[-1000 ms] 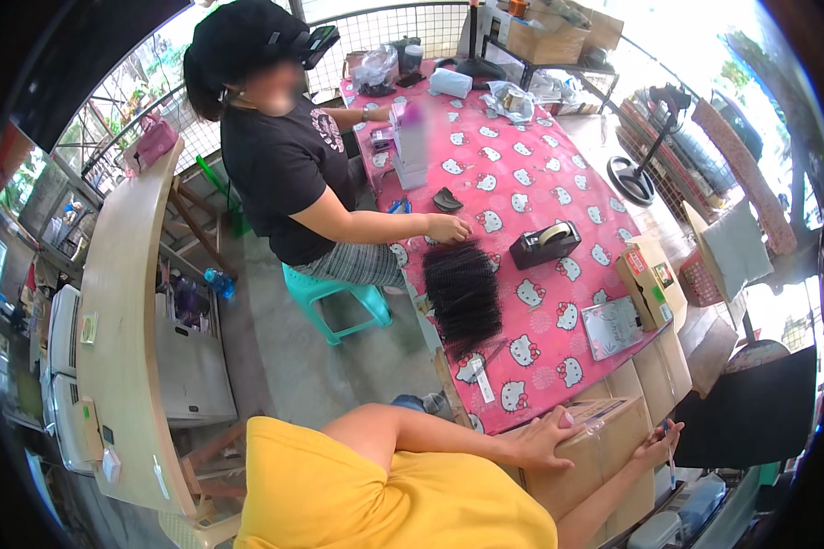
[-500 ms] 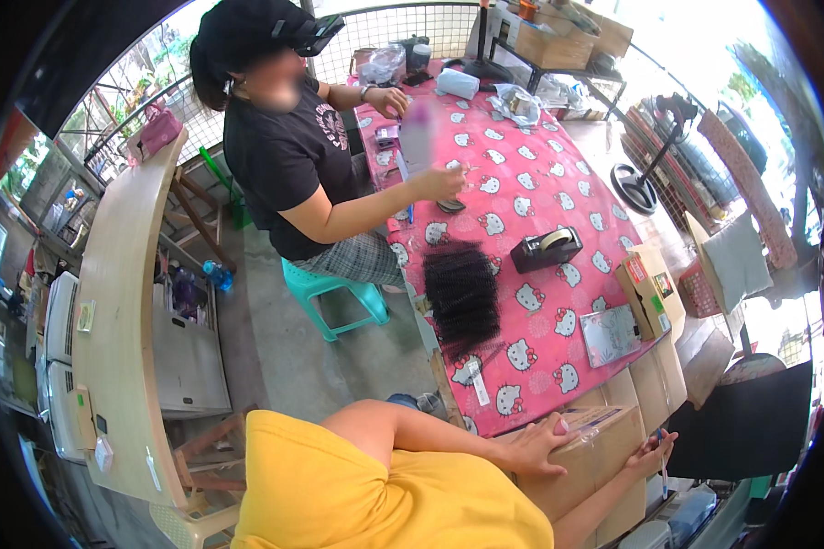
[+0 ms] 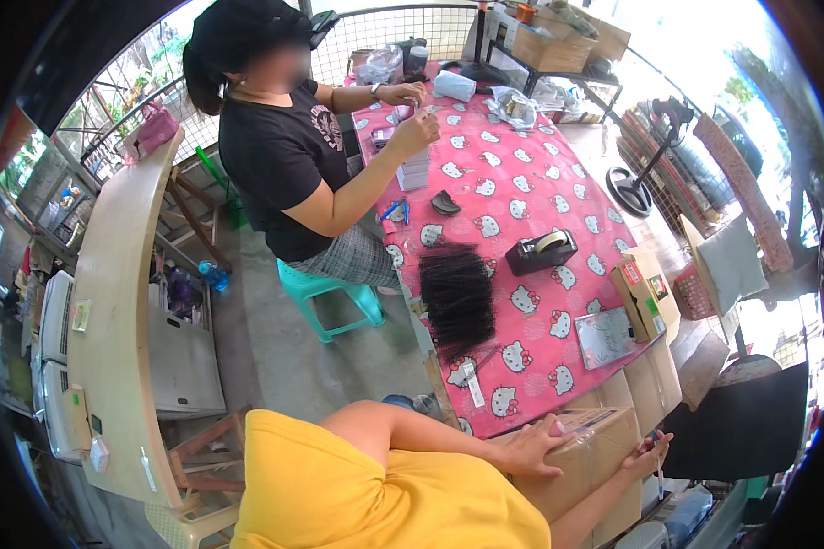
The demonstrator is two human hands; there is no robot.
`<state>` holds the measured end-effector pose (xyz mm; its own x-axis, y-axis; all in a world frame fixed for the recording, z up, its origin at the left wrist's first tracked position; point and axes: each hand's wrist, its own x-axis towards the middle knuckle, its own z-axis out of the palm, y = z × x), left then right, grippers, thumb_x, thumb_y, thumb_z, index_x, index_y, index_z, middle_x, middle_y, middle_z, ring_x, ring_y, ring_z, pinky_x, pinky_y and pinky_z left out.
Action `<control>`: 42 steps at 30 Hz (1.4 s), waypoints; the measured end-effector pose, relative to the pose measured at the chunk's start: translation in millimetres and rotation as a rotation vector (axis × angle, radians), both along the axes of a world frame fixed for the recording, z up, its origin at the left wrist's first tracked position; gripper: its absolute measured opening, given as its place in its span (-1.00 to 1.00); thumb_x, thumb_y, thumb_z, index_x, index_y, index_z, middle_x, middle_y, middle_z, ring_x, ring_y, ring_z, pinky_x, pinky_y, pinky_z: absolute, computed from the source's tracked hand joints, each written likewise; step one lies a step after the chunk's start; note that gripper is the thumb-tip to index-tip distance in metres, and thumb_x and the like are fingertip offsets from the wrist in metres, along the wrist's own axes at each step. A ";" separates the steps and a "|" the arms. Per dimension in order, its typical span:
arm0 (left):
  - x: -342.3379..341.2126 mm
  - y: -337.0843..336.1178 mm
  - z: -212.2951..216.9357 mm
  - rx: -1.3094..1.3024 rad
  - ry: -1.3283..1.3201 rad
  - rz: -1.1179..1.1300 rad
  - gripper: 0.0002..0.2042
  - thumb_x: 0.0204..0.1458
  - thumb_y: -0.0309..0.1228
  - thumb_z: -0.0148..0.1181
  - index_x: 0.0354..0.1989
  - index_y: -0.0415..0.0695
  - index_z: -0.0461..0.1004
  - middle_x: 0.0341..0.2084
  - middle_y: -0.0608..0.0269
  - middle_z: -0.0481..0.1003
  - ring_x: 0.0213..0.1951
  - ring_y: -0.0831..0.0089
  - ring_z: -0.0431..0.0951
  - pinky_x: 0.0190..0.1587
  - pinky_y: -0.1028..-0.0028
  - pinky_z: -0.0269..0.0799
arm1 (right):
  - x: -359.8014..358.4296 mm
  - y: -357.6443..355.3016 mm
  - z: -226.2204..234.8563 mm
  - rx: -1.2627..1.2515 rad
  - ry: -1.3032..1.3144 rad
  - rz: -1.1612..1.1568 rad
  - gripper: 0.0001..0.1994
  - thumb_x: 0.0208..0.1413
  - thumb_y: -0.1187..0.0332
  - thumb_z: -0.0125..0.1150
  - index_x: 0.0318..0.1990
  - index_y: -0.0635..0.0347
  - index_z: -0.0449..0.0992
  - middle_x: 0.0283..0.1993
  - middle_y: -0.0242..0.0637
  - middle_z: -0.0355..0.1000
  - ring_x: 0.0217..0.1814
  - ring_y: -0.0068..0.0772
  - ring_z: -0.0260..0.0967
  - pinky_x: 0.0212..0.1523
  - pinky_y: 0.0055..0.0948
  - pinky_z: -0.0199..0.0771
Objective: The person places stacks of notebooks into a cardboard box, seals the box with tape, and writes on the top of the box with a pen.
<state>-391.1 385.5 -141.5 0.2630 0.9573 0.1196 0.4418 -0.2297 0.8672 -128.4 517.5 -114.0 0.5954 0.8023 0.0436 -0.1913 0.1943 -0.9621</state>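
Observation:
My left hand (image 3: 538,448) lies on a cardboard box (image 3: 604,442) at the near edge of the table, fingers spread. Farther right, beyond the box's side, my right hand (image 3: 646,457) is closed around a thin, pale object with a dark blue part (image 3: 659,462); it is too small to name. Straight ahead on the pink cat-print tablecloth (image 3: 522,375) lies a bundle of black bristle-like strands (image 3: 455,300). A white tag (image 3: 472,384) sits near its lower end. A flat printed packet (image 3: 604,339) rests ahead of the box.
A co-worker (image 3: 293,156) sits on a teal stool (image 3: 331,297) at the table's left, both hands together over small items. A black tape dispenser (image 3: 542,250) and an open carton (image 3: 645,293) stand on the right side. Along the left runs a wooden counter (image 3: 114,302).
The co-worker's hands have come together, and the pale strip with the purple top is lowered to the table. A dark curved piece is now uncovered. My hands stay in place.

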 end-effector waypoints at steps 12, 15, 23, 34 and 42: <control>-3.6 -0.4 7.2 -0.010 0.018 -0.017 -0.19 -0.17 0.06 0.25 0.30 0.05 0.16 0.01 -0.05 0.15 0.10 0.02 0.18 0.02 0.08 0.25 | -2.9 -0.4 1.4 0.012 -0.015 0.018 -0.64 0.10 0.02 0.21 -0.41 0.16 0.42 -0.71 -0.54 0.16 -0.76 -0.82 -0.05 -0.74 -0.76 -0.16; -3.1 -0.5 7.5 -0.015 0.016 -0.019 -0.19 -0.17 0.07 0.25 0.30 0.04 0.16 0.00 -0.06 0.15 0.10 0.01 0.19 0.03 0.08 0.25 | -1.9 -0.5 1.1 0.000 -0.023 0.013 -0.63 0.10 0.01 0.22 -0.41 0.16 0.42 -0.71 -0.55 0.15 -0.76 -0.82 -0.05 -0.74 -0.76 -0.17; -3.8 -0.9 5.9 -0.009 0.016 -0.015 -0.18 -0.17 0.09 0.24 0.30 0.04 0.16 -0.01 -0.08 0.15 0.08 0.00 0.21 0.03 0.09 0.26 | -14.0 -4.5 12.3 -0.016 -0.040 -0.013 -0.62 0.09 -0.01 0.22 -0.42 0.15 0.41 -0.72 -0.55 0.14 -0.76 -0.82 -0.06 -0.75 -0.76 -0.15; -5.6 -0.4 9.5 -0.036 0.012 -0.037 -0.18 -0.16 0.07 0.26 0.31 0.05 0.14 -0.02 -0.03 0.12 0.10 0.02 0.18 0.01 0.02 0.25 | -9.8 -1.9 6.6 -0.012 -0.044 -0.017 -0.65 0.12 0.03 0.20 -0.44 0.13 0.41 -0.72 -0.56 0.12 -0.75 -0.82 -0.06 -0.75 -0.77 -0.15; -2.2 1.1 1.6 -0.013 0.008 -0.042 -0.18 -0.16 0.05 0.26 0.32 0.05 0.13 0.01 -0.05 0.11 0.10 0.01 0.17 -0.01 0.04 0.25 | -11.6 -1.6 5.5 -0.009 -0.036 -0.016 -0.65 0.12 0.03 0.19 -0.44 0.13 0.41 -0.72 -0.56 0.12 -0.76 -0.84 -0.08 -0.76 -0.77 -0.16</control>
